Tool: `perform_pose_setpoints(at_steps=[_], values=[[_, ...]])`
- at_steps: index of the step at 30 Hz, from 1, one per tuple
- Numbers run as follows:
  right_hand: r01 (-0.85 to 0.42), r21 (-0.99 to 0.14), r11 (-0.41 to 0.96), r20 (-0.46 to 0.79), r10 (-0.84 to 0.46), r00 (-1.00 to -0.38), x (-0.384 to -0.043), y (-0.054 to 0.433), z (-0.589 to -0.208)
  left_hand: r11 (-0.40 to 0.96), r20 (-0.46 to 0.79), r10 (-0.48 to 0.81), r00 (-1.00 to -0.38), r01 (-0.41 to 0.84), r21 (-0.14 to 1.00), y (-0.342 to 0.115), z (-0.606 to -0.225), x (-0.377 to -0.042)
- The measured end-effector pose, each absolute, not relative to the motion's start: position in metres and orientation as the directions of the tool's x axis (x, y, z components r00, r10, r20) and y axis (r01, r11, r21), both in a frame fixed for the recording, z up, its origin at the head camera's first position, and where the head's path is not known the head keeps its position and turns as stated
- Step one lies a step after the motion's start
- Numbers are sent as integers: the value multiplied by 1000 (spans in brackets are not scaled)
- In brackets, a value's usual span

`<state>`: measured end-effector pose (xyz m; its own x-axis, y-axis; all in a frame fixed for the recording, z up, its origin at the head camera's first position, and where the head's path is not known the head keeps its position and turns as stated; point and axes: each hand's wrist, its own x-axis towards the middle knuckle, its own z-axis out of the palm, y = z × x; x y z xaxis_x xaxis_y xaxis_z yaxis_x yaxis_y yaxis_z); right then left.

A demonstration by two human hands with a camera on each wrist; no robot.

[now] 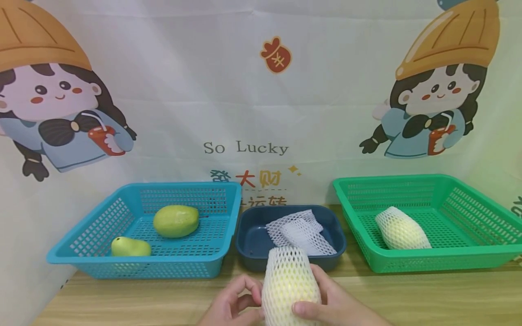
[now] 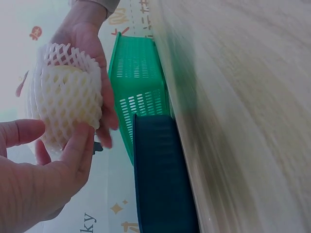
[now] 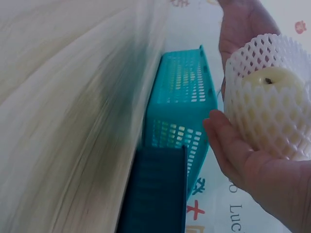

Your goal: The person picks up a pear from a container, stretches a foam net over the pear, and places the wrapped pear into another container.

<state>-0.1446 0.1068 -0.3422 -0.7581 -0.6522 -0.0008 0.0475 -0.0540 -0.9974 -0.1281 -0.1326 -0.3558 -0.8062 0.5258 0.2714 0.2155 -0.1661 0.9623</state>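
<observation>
A pale yellow fruit in a white foam net sleeve [image 1: 290, 283] is held between both hands, close to me at the bottom of the head view. My right hand [image 1: 340, 301] grips it, thumb across the front and fingers round the far right side. The bent fingers and thumb of my left hand [image 1: 240, 301] hold the net's left side. In the left wrist view, fingertips of the left hand [image 2: 68, 158] rest on the mesh. A dimpled end with a small dark stem shows on the fruit [image 3: 274, 80] in the right wrist view.
A blue basket [image 1: 142, 267] at left holds a large yellow-green fruit [image 1: 176, 221] and a smaller pear-shaped one [image 1: 130, 247]. Empty foam nets [image 1: 302, 231] lie in a navy tub [image 1: 250, 258]. At right, a green basket [image 1: 440, 260] holds another netted fruit [image 1: 401, 231].
</observation>
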Motion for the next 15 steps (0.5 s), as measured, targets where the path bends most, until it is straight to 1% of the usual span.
perform_pose_setpoints(at_steps=[3,4,7,10,12,15], values=[[65,-997,-42,-25,-627,-779,-143,105,-336,-167,235,534,-812,171,971,-131,-352,-127],[67,-997,-40,-29,-616,-787,-143,105,-333,-164,239,532,-812,178,970,-130,-350,-127],[33,-998,-47,1,-593,-805,-144,105,-326,-129,218,510,-832,176,976,-128,-345,-126],[-28,-999,-47,49,-570,-820,-145,105,-318,-67,222,476,-851,217,974,-125,-338,-126],[-42,-999,-18,45,-539,-841,-145,106,-311,-3,232,446,-864,258,966,-123,-333,-125],[-53,-997,54,21,-482,-876,-147,106,-299,129,301,399,-866,377,917,-119,-326,-125]])
